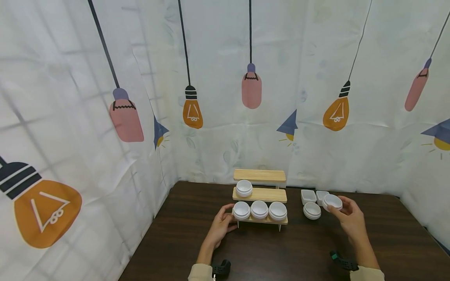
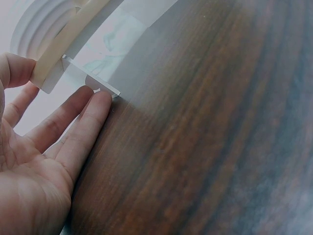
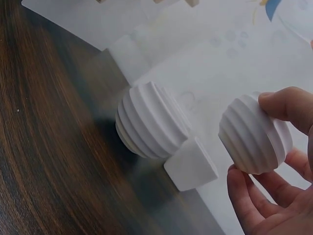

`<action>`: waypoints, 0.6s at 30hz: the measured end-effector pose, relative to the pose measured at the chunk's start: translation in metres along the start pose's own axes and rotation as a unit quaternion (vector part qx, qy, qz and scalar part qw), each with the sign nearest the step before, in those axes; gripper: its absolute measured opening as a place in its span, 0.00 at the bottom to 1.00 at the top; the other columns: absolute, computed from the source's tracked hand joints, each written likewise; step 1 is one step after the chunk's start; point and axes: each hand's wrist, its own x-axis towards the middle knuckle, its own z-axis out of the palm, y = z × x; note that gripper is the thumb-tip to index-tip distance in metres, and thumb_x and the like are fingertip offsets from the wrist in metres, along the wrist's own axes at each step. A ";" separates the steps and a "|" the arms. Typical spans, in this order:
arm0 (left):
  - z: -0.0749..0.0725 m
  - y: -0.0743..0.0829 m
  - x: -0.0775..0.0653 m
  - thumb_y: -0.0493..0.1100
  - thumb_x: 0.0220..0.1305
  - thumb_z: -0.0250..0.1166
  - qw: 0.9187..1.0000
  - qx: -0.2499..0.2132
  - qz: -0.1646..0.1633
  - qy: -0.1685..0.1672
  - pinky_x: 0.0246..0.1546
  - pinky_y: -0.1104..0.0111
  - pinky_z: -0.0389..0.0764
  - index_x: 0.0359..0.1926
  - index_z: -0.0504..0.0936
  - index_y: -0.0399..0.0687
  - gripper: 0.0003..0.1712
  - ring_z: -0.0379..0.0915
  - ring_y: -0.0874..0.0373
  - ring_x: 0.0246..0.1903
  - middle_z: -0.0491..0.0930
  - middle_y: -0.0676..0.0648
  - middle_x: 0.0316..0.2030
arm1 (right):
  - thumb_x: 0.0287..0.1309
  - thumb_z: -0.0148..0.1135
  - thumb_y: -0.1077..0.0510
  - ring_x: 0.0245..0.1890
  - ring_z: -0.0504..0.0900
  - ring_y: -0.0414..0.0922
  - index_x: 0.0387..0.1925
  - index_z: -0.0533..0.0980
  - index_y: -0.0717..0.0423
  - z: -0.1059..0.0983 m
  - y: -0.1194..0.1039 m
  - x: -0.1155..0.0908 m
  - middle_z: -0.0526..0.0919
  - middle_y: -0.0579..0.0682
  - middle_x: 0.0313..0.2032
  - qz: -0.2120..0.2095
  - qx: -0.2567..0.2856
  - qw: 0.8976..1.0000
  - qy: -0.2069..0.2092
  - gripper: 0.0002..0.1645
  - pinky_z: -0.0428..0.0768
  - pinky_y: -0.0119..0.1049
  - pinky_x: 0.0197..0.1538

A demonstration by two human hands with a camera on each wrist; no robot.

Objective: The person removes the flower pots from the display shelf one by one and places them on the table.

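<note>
A ribbed white bowl (image 3: 254,132) is gripped between the thumb and fingers of my right hand (image 1: 352,218), up off the table. Close by on its left stands another ribbed white bowl (image 1: 311,210), with two small square white dishes (image 1: 308,196) behind. My left hand (image 1: 220,225) holds the left end of a three-tier wooden stand (image 1: 268,194); its thumb is at the board's edge and its fingertips (image 2: 100,98) are against the clear leg (image 2: 93,76). On the bottom tier sit three white bowls (image 1: 259,210) in a row. One white bowl (image 1: 244,188) stands at the left of the middle tier.
Everything stands on a dark wooden table (image 1: 281,253). A white curtain (image 1: 218,148) printed with hanging lamps closes off the back and left sides. The top tier (image 1: 260,175) of the stand is bare wood.
</note>
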 end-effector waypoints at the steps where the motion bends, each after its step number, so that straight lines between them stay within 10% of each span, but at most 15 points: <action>1: 0.000 0.000 0.000 0.36 0.75 0.51 1.000 0.000 0.000 0.000 0.54 0.50 0.85 0.70 0.68 0.47 0.24 0.81 0.53 0.50 0.83 0.43 0.48 | 0.64 0.69 0.45 0.40 0.72 0.23 0.70 0.63 0.60 0.000 0.001 0.000 0.72 0.28 0.45 0.003 -0.001 1.000 -0.001 0.43 0.75 0.19 0.39; 18: 0.000 0.001 -0.001 0.36 0.76 0.51 1.000 -0.001 0.001 -0.002 0.54 0.50 0.85 0.70 0.68 0.48 0.24 0.81 0.53 0.50 0.83 0.44 0.48 | 0.64 0.67 0.42 0.40 0.70 0.22 0.73 0.61 0.59 -0.002 0.007 0.003 0.71 0.60 0.65 0.033 -0.026 0.999 -0.019 0.46 0.72 0.18 0.39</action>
